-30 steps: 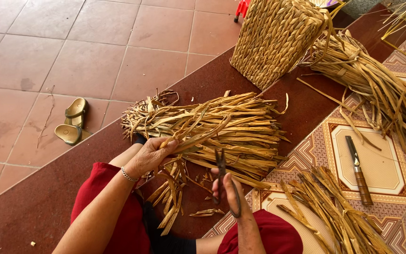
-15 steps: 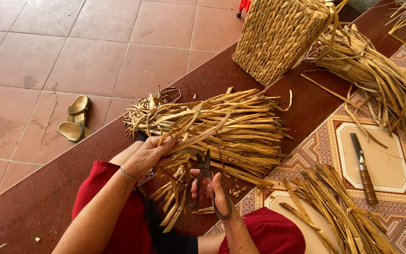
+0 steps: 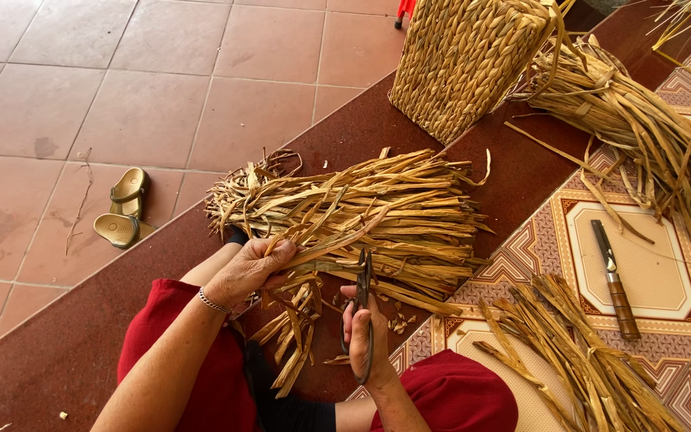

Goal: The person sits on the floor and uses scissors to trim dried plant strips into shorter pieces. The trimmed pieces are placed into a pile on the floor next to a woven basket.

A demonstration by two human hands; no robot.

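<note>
Raised now, scissors (image 3: 359, 308) gripped by right hand (image 3: 365, 340); left hand (image 3: 251, 268) fingers clasp dried leaves (image 3: 377, 216).

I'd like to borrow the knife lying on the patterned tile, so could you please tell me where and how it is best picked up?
Take the knife by its brown wooden handle, the end nearer the person; the dark blade points away. It lies flat and alone on the cream tile, so coming from above, with the grip across the handle, looks easiest.

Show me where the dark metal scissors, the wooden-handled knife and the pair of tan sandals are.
Dark metal scissors (image 3: 359, 316): head view, on the handle loop in the right hand.
Wooden-handled knife (image 3: 622, 302): head view, on the brown handle, lying on the patterned tile.
Pair of tan sandals (image 3: 124, 210): head view, between the two soles.
</note>
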